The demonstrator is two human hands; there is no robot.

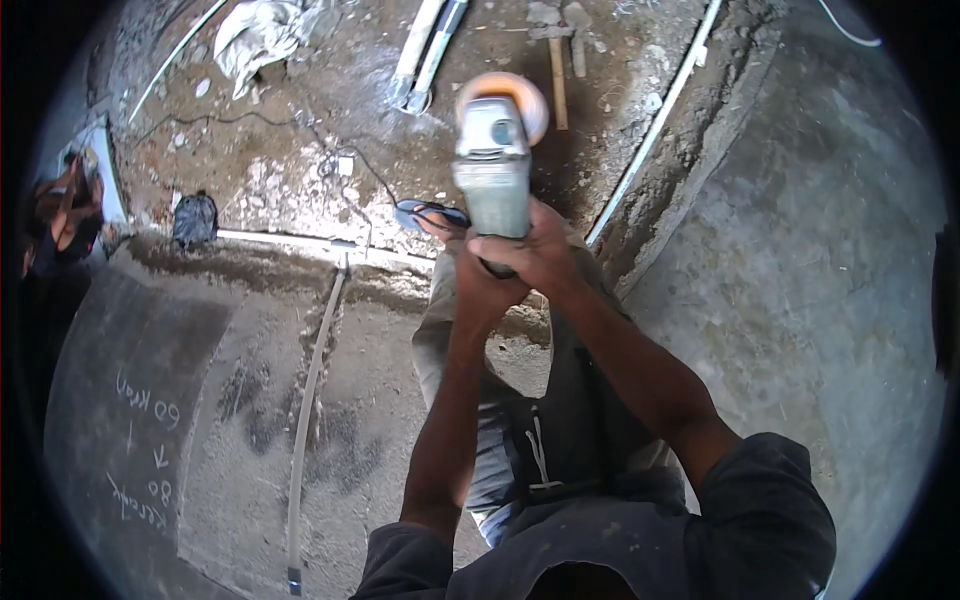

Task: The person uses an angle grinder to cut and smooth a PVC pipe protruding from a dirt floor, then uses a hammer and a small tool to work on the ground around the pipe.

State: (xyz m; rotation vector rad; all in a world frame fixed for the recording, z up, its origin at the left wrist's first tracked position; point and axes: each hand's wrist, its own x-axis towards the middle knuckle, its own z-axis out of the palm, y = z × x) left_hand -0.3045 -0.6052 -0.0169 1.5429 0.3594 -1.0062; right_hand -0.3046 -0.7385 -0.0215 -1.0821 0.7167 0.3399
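Note:
An angle grinder (497, 190) with a dusty grey body is held out in front of me, its head pointing away. At its far end the orange-white disc (505, 98) looks blurred. Both hands are wrapped round the rear of the body. My left hand (484, 278) closes on the back end from the left and below. From the right, my right hand (543, 250) grips it, with fingers and thumb partly hidden by the tool and the other hand. A foot in a blue sandal (432, 214) is just left of the grinder.
A hammer (558, 80) lies on the dirt beyond the disc. White pipes (655, 120) run along the trench edges; another pipe (308, 420) crosses the concrete. A dark cable (375, 172), a white sack (262, 42) and a black bag (195, 218) lie leftward. A person (68, 215) is far left.

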